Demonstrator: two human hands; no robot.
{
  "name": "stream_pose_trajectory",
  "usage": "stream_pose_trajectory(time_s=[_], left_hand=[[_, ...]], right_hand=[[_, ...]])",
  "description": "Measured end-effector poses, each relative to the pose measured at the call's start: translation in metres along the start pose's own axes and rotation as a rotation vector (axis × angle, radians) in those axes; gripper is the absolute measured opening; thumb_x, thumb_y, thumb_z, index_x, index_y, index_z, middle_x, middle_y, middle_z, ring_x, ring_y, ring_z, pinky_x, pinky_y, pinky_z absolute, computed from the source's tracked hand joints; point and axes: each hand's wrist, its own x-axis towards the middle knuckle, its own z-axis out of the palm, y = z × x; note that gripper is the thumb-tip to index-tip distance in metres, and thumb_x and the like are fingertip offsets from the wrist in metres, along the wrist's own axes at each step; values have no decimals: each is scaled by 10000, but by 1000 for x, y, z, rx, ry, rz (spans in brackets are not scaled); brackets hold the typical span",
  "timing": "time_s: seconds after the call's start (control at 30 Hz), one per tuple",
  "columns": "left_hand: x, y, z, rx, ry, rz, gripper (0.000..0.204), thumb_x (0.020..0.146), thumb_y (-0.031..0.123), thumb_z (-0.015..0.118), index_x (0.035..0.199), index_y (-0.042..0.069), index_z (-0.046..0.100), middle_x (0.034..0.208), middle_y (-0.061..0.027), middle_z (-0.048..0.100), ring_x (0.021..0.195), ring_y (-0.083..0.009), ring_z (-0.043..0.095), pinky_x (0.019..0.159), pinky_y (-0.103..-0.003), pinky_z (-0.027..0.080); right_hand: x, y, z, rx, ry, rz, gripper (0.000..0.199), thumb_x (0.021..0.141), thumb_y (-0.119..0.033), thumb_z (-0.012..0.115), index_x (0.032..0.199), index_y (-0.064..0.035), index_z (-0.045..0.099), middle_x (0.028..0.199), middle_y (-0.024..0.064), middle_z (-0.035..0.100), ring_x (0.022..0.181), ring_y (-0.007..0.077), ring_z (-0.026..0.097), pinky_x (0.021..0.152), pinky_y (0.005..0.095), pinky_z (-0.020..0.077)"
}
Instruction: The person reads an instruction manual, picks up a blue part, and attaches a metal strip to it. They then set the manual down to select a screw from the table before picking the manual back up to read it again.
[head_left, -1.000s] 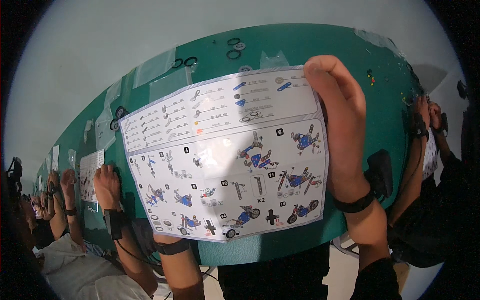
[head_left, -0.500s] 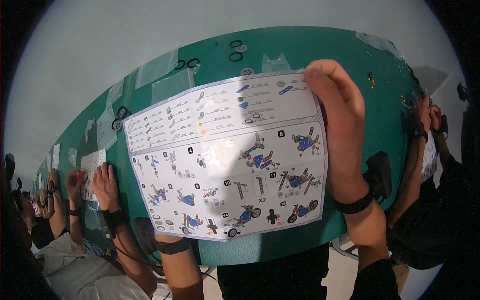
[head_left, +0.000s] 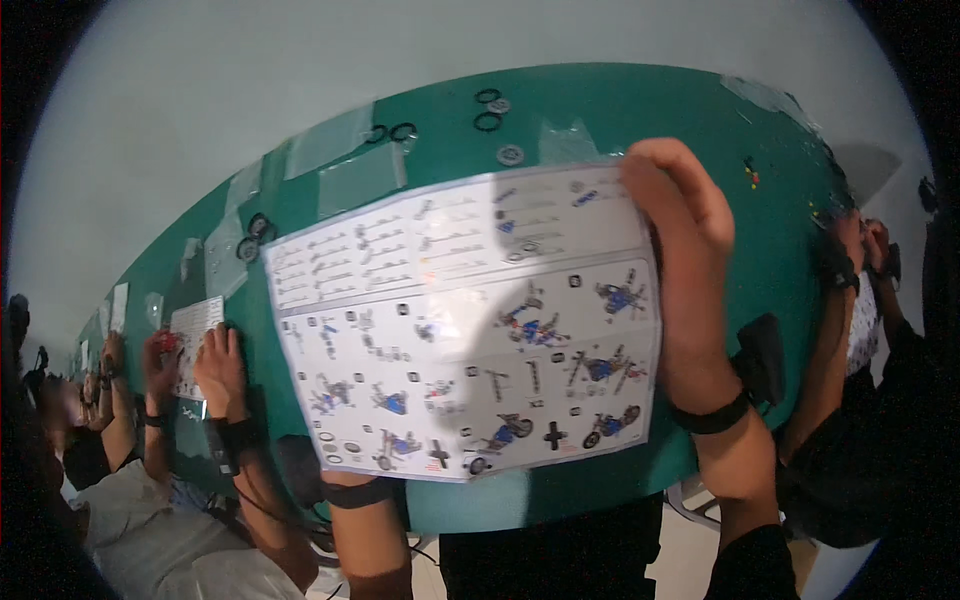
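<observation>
A large white instruction sheet [head_left: 462, 350] with fold creases is held up before me over the green table. It carries rows of small parts drawings at the top and blue motorcycle assembly steps below. My right hand [head_left: 685, 200] grips its upper right corner, the thumb in front and the fingers bent round. Behind the lower left part of the sheet, my left hand is hidden; only its forearm [head_left: 370, 540] with a black wrist strap shows. What those fingers do cannot be seen.
On the green table [head_left: 620, 110] lie black tyre rings [head_left: 487, 122], grey wheel hubs [head_left: 510, 155], two black wheels [head_left: 250, 240] and clear plastic bags [head_left: 360, 180]. Co-workers' hands [head_left: 218, 370] are at the left with another sheet; another person's hands [head_left: 850, 240] are at the right near small coloured pieces [head_left: 752, 175].
The whole view has shifted slightly, so the table and its things sit a little lower and further right. The sheet and my right hand show slightly lower, and the print is more blurred.
</observation>
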Motion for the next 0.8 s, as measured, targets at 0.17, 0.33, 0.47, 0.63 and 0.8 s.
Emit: stream_pose_trajectory(time_s=[0.17, 0.33, 0.47, 0.63, 0.8], left_hand=[[10, -8, 8, 8, -12, -27, 407, 988, 313, 561, 1276, 25, 562, 1170, -108, 631, 1045, -173, 626, 923, -309, 506], [19, -5, 23, 25, -39, -44, 402, 985, 310, 570, 1266, 23, 570, 1156, -108, 638, 1032, -170, 632, 916, -305, 510], [29, 6, 38, 91, -74, -32, 398, 982, 308, 576, 1258, 21, 577, 1145, -108, 644, 1022, -167, 637, 910, -301, 513], [63, 20, 60, 452, -156, 123, 394, 979, 305, 584, 1248, 18, 586, 1130, -107, 651, 1010, -164, 642, 903, -297, 517], [73, 17, 68, 692, -12, 315, 274, 868, 214, 743, 998, -17, 675, 925, -69, 662, 839, -109, 641, 790, -243, 528]], right_hand=[[3, 4, -3, 57, -32, 96, 102, 991, -151, 589, 993, -49, 581, 760, -7, 636, 595, 8, 547, 505, 161, 403], [11, 15, -8, -91, -94, 54, 67, 992, -117, 587, 988, -53, 566, 760, -27, 605, 621, -16, 497, 516, 166, 373], [11, 23, -3, -221, -103, -154, 54, 996, -97, 573, 985, -48, 553, 760, -44, 555, 657, -9, 479, 544, 170, 373], [8, 33, -10, -614, -57, -585, 102, 1000, -115, 553, 951, -30, 528, 778, -11, 478, 676, 47, 428, 575, 213, 366], [1, 32, -6, -618, -77, -451, 118, 996, -131, 545, 933, -33, 523, 791, 9, 465, 695, 74, 416, 591, 250, 364]])
